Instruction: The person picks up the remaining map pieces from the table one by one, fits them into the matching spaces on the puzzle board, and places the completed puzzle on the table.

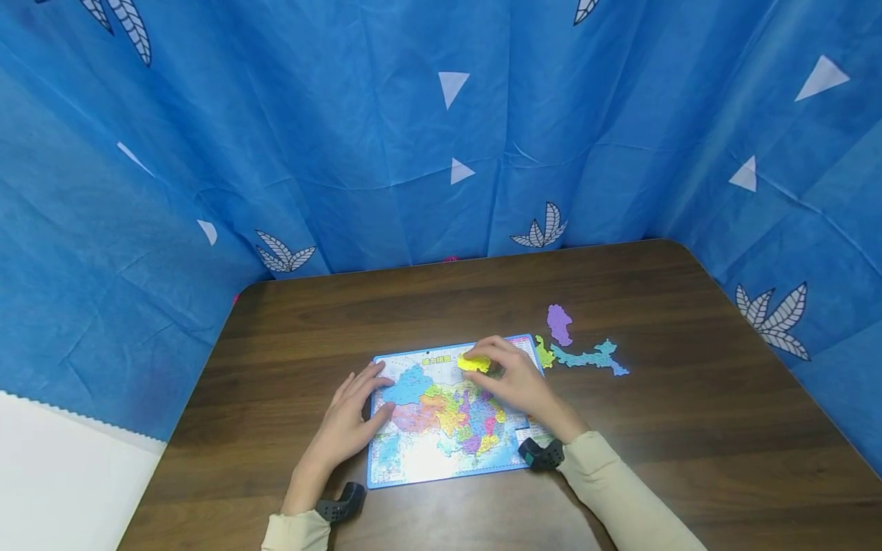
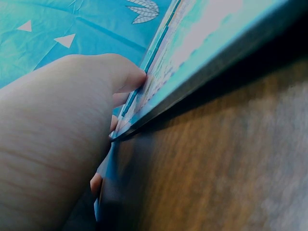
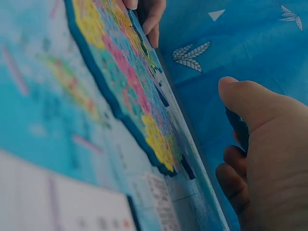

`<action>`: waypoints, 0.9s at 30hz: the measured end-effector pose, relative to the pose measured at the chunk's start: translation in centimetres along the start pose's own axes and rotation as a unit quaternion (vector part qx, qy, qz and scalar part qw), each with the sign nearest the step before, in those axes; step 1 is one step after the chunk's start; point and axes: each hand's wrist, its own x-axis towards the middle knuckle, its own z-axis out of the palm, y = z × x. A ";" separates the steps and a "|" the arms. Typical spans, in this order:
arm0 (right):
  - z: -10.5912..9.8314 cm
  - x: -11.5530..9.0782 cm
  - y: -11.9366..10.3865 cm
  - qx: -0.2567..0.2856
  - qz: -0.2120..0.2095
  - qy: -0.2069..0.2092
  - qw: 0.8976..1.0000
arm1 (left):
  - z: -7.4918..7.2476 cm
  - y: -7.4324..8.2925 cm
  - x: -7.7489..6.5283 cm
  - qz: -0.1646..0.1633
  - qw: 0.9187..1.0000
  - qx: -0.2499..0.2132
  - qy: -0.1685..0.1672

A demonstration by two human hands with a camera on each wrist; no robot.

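Note:
A map puzzle board (image 1: pixel 413 463) with a blue rim lies on the table, many coloured pieces fitted in its middle. My left hand (image 1: pixel 350 417) rests on the board's left edge, fingers spread and lightly bent; in the left wrist view the thumb (image 2: pixel 127 74) touches the board's side. Over the upper right part of the board, my right hand (image 1: pixel 513 375) pinches a yellow puzzle piece (image 1: pixel 474 363) between thumb and fingers. In the right wrist view that hand (image 3: pixel 269 144) is raised off the board, and the piece shows only as a dark edge.
Right of the board lie loose puzzle pieces: a purple one (image 1: pixel 560 324), a yellow-green one (image 1: pixel 544 353) by the board's edge, and a teal-blue long shape (image 1: pixel 589 357). A blue patterned curtain (image 1: pixel 413 138) hangs behind the brown wooden table (image 1: pixel 689 428).

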 end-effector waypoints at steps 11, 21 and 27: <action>0.2 0.1 -1.0 0.001 -0.006 -0.029 1.000 | 0.1 -0.3 0.0 0.008 1.000 0.002 0.004; 0.5 0.1 -1.7 0.006 -0.002 -0.049 0.999 | -0.1 -0.1 0.1 0.000 1.000 -0.001 0.001; 0.9 -0.1 -2.0 0.003 0.001 -0.076 0.997 | 0.0 0.0 0.1 -0.011 1.000 -0.006 -0.005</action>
